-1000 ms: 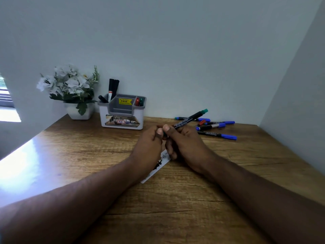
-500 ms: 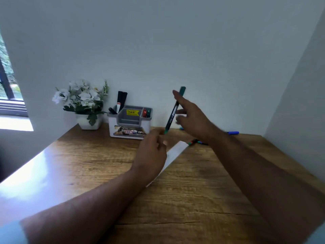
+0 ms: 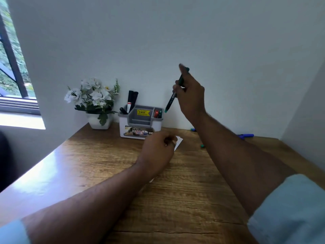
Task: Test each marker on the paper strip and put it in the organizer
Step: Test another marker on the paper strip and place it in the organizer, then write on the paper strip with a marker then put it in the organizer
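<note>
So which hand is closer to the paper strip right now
The left. The left hand rests on the paper strip on the table, while the right hand is raised above the organizer, holding the green marker.

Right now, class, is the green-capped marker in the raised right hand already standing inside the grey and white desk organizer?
No: the right hand holds the green-capped marker above the organizer.

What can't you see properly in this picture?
All in the head view:
- Paper strip: mostly covered by the left hand, so no test marks show.
- Markers on the desk: largely hidden behind the right arm, so no count.
- Green marker: its top is blurred and wrapped by the right hand.
- Organizer: label print too small to read.
</note>
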